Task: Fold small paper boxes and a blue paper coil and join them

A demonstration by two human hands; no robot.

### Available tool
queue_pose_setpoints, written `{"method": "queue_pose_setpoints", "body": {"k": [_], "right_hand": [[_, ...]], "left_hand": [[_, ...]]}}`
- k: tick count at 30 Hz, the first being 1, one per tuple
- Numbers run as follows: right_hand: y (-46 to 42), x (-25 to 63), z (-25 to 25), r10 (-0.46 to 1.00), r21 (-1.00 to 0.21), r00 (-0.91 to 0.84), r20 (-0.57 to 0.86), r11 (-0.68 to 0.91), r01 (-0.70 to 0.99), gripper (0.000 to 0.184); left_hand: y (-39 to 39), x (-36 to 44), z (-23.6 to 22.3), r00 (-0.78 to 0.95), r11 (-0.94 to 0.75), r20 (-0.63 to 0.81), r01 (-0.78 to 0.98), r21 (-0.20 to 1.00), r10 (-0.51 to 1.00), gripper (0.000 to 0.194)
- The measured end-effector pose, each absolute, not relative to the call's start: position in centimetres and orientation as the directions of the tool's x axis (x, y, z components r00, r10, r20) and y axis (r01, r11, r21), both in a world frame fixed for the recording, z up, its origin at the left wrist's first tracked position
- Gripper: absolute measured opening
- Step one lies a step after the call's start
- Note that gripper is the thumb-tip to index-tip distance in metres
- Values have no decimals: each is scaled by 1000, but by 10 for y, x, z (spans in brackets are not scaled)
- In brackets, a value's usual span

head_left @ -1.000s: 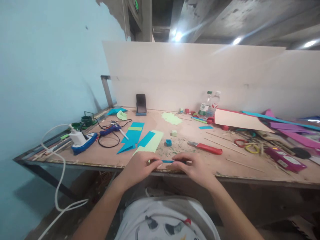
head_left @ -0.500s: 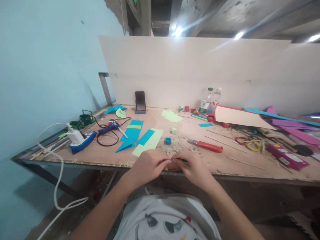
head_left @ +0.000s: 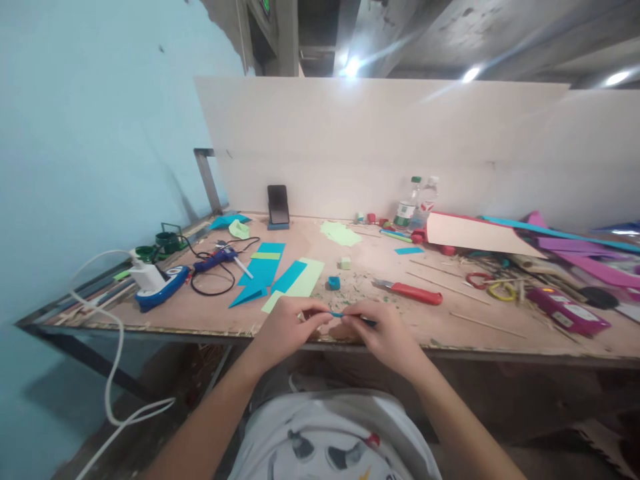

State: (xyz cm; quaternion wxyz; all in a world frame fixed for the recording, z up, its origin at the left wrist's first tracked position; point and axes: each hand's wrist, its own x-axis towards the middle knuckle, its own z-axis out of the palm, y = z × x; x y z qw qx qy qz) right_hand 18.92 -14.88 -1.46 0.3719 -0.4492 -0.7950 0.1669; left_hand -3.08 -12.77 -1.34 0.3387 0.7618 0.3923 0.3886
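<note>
Between the fingertips of both hands, at the table's near edge, runs a narrow blue strip, probably paper. My left hand pinches its left end and my right hand pinches the right part. A dark tip shows beside the right fingers; I cannot make out whether it belongs to the strip. Just beyond my hands sit a small blue paper cube and, farther back, a pale green cube. A red-handled utility knife lies to the right with its blade out. Blue sheets and a light green sheet lie left.
A blue glue gun with its cord and a blue power strip are on the left. A phone stands at the back. Bottles, thin sticks, scissors and a purple box occupy the right.
My hands have drawn slightly apart, the left one shifting left, so more of the blue strip shows between the fingers. The view has shifted slightly.
</note>
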Motion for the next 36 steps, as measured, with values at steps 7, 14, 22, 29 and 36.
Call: {"method": "queue_pose_setpoints", "body": {"k": [7, 14, 22, 29, 36], "right_hand": [[-151, 187, -13, 756, -517, -423, 499, 652, 555, 22], [-150, 187, -9, 747, -494, -411, 523, 659, 567, 22], [-148, 180, -8, 718, -480, -412, 561, 688, 544, 18], [-148, 181, -19, 705, -428, -419, 572, 693, 581, 17], [-151, 182, -18, 727, -458, -396, 560, 671, 583, 21]], "left_hand": [[-131, -28, -8, 460, -528, 363, 305, 793, 811, 15], [-132, -30, -4, 449, -377, 242, 240, 895, 860, 17], [-130, -34, -5, 427, -330, 213, 222, 917, 879, 20], [-131, -35, -7, 415, -397, 273, 249, 883, 868, 17], [-132, -34, -6, 421, -404, 271, 269, 874, 866, 18]]}}
